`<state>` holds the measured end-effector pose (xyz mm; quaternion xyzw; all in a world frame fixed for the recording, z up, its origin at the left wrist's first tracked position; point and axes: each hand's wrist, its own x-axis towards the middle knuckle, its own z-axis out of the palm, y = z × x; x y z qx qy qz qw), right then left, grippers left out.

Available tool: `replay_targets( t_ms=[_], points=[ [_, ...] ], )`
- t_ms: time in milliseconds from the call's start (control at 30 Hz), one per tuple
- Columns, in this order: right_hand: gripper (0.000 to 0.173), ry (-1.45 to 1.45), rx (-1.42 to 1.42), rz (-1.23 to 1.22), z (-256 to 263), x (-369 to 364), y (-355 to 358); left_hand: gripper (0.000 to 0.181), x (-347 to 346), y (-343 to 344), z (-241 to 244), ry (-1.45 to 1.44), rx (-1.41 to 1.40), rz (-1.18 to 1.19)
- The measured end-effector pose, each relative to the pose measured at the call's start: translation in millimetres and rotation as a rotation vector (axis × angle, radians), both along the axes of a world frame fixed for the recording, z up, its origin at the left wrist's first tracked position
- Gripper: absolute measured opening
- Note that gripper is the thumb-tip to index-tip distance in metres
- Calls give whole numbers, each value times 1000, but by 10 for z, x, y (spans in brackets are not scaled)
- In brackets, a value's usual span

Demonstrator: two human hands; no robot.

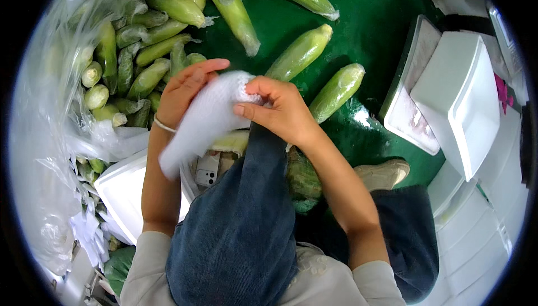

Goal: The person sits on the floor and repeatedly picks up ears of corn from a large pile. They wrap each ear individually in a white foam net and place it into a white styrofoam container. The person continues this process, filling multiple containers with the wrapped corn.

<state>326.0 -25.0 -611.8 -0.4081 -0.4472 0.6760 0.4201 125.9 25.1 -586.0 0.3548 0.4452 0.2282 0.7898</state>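
A white foam-net sleeve (pixel 206 112), slightly blurred, hangs slantwise between my hands. My right hand (pixel 286 106) pinches its upper end between thumb and fingers. Behind the sleeve, my left hand (pixel 180 91) has its fingers loosely extended, with no grip on it visible; a pale band (pixel 164 125) circles the wrist. Whether anything fills the sleeve is hidden. Just beyond my right hand, one husked ear of corn (pixel 300 54) lies on the green floor (pixel 357 32). Another ear (pixel 338 91) rests to its right. Both look shiny, as if wrapped in clear film.
A pile of film-wrapped corn ears (pixel 155 41) spreads at upper left beside a large clear plastic bag (pixel 46 138). White containers (pixel 454 91) lean together at right. Near my knee sit a white box (pixel 126 188) and a phone (pixel 207 169). A shoe (pixel 386 173) stands on the floor.
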Motion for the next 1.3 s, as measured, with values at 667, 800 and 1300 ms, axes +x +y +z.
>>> replay_targets(
  t_ms=[667,800,1300],
  points=[
    [16,-233,-282,-624,-704,193,-390,19,799,-373,-712,341,357,-72],
    [12,3,-355,-638,-517,427,-270,17,1040,-374,-397,284,282,159],
    [41,201,-600,-434,-970,269,-119,15,563,-191,-1430,541,676,404]
  ],
)
